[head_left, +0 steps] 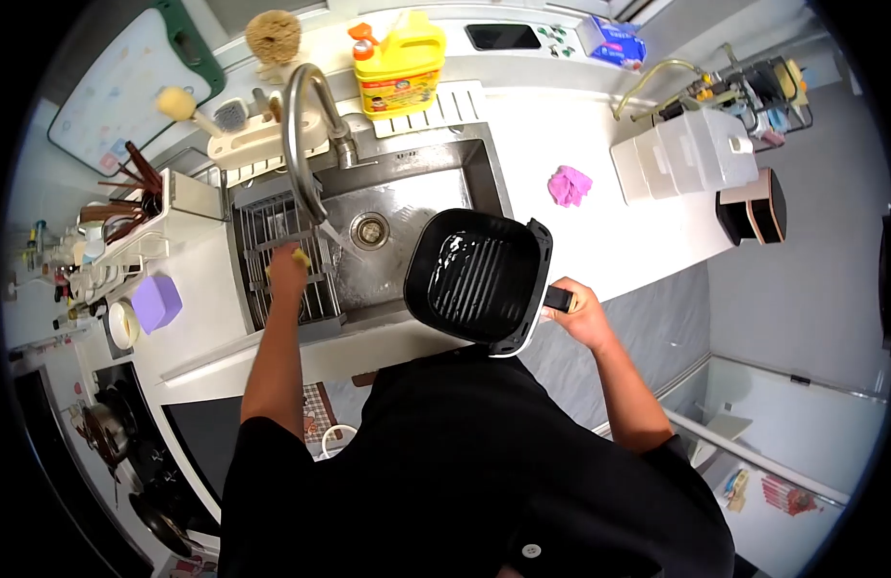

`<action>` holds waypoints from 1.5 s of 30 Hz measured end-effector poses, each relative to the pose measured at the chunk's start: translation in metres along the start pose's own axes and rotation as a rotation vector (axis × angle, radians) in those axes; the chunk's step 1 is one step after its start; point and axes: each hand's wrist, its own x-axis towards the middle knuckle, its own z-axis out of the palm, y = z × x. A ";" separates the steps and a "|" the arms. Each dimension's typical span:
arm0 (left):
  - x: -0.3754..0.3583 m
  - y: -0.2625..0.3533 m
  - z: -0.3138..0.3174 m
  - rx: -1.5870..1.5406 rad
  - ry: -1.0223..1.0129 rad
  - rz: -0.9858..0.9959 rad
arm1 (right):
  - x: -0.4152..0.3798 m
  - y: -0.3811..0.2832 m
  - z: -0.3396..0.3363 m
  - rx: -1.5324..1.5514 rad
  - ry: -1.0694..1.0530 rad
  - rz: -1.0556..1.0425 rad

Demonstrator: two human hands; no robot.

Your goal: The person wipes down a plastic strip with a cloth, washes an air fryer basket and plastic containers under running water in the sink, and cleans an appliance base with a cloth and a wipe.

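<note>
A black square air-fryer basket [479, 275] with a ridged bottom is tilted over the right front of the steel sink [383, 197]; wet glints show inside it. My right hand [577, 313] is wrapped round its handle. Over the wire drying rack at the sink's left, my left hand [288, 270] holds a small yellow sponge [302, 257], mostly hidden by the fingers. The curved faucet [301, 144] reaches over the sink, and a stream of water falls from it between the rack and the basket.
A yellow detergent jug [399, 67] stands behind the sink. On the right counter lie a pink cloth [569, 186] and clear plastic containers [686, 159]. A purple box [157, 302] and a utensil holder [190, 197] are at left. A phone [503, 37] rests on the back ledge.
</note>
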 end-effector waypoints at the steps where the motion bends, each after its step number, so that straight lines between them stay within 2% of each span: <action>1: -0.003 0.013 -0.001 -0.067 0.023 0.010 | 0.004 -0.008 0.007 -0.050 -0.003 -0.032; 2: -0.008 0.031 0.002 -0.132 0.045 0.020 | 0.008 -0.015 0.015 -0.098 -0.006 -0.063; 4: -0.016 0.077 -0.008 -0.524 -0.105 -0.123 | 0.018 -0.028 0.031 -0.087 -0.019 -0.061; 6: -0.022 0.108 -0.008 -0.694 -0.306 -0.295 | 0.032 -0.041 0.048 -0.076 -0.044 -0.063; 9: -0.021 0.130 -0.019 -1.128 -0.358 -0.587 | 0.056 -0.060 0.076 -0.113 -0.063 -0.105; 10: -0.019 0.122 -0.025 -1.133 -0.339 -0.584 | 0.065 -0.063 0.083 -0.117 -0.074 -0.119; 12: -0.019 0.113 -0.044 -1.108 -0.452 -0.440 | 0.080 -0.064 0.091 -0.111 -0.138 -0.185; 13: -0.021 0.110 -0.050 -1.111 -0.447 -0.445 | 0.085 -0.065 0.094 -0.157 -0.150 -0.188; 16: -0.030 0.101 -0.073 -0.533 -0.220 -0.062 | 0.104 -0.055 0.103 -0.197 -0.201 -0.196; 17: -0.036 0.105 -0.084 -0.525 -0.147 -0.066 | 0.111 -0.053 0.105 -0.295 -0.183 -0.288; 20: -0.048 0.106 -0.093 -0.487 -0.067 -0.118 | 0.128 -0.037 0.113 -0.347 -0.147 -0.302; 24: -0.059 0.126 -0.121 -0.437 -0.018 -0.123 | 0.149 -0.024 0.121 -0.363 -0.110 -0.282; 26: -0.062 0.132 -0.126 -0.467 0.079 -0.074 | 0.156 -0.024 0.124 -0.351 -0.112 -0.199; 28: -0.063 0.136 -0.135 -0.411 0.053 -0.097 | 0.160 -0.032 0.128 -0.391 -0.116 -0.116; 32: -0.065 0.141 -0.143 -0.302 0.046 -0.151 | 0.180 -0.010 0.133 -0.321 -0.128 -0.146; 35: -0.060 0.138 -0.147 -0.226 0.010 -0.210 | 0.190 -0.008 0.135 -0.334 -0.156 -0.062; 40: -0.050 0.135 -0.144 -0.295 -0.045 -0.198 | 0.190 -0.020 0.131 -0.270 -0.194 -0.002; 42: -0.045 0.131 -0.137 -0.322 -0.056 -0.197 | 0.187 -0.029 0.125 0.013 -0.224 0.129; 45: -0.040 0.119 -0.119 -0.379 -0.159 -0.272 | 0.179 -0.046 0.120 0.134 -0.190 0.158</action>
